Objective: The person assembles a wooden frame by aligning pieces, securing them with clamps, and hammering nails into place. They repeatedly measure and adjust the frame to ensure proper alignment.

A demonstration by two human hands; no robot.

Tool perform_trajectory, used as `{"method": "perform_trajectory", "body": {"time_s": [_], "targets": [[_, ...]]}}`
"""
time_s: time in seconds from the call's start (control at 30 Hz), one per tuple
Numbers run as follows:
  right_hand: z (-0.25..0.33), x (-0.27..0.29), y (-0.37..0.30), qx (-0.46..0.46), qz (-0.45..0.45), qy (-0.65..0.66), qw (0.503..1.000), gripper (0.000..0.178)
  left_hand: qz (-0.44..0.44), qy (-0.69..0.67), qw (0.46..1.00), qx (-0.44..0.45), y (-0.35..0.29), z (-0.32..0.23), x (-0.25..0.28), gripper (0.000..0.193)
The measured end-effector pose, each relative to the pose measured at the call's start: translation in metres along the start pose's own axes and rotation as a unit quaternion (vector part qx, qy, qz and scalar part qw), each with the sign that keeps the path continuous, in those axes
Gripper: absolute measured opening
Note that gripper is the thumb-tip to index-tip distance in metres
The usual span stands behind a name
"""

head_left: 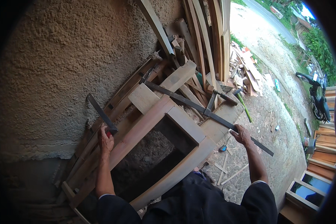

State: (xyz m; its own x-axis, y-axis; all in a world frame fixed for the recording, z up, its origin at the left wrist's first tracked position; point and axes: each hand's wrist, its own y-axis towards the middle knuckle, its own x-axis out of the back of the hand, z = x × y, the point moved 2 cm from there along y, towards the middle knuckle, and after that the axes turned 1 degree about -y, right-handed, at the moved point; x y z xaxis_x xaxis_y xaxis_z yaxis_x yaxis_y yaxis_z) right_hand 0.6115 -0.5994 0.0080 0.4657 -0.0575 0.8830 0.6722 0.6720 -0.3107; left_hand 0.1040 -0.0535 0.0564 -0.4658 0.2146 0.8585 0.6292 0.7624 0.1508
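Observation:
A wooden frame of pale planks leans against a rough plastered wall. Across its upper part lies a long dark metal bar clamp. My right hand grips the bar near its lower right end, beside the frame's right rail. My left hand is closed on a red-handled part at the lower end of a second dark metal bar, on the frame's left rail. A hammer rests on the frame's top right, touching the long bar.
Planks and offcuts are stacked behind the frame and along the wall. A motorcycle stands on the gravel at right. Glazed window frames lie at lower right. Thin wood strips litter the ground.

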Motion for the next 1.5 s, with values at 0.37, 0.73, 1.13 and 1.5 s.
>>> {"method": "perform_trajectory", "body": {"time_s": [0.37, 0.73, 1.13, 1.5], "targets": [[0.006, 0.039, 0.011, 0.082, 0.057, 0.017, 0.995, 0.053, -0.084, -0.072, 0.991, -0.081, -0.076, -0.170, -0.011, 0.047], [0.037, 0.039, -0.039, 0.083, 0.016, 0.108, 0.991, 0.051, 0.062, -0.322, 0.941, -0.091, -0.148, -0.351, -0.126, 0.032], [0.053, 0.023, -0.192, 0.023, -0.082, 0.131, 0.988, 0.042, 0.130, -0.810, 0.473, 0.321, -0.147, -0.427, -0.211, 0.053], [0.057, -0.025, -0.283, -0.007, 0.027, 0.157, 0.987, 0.046, 0.058, -0.724, 0.552, 0.409, -0.204, -0.408, -0.206, 0.042]]}}
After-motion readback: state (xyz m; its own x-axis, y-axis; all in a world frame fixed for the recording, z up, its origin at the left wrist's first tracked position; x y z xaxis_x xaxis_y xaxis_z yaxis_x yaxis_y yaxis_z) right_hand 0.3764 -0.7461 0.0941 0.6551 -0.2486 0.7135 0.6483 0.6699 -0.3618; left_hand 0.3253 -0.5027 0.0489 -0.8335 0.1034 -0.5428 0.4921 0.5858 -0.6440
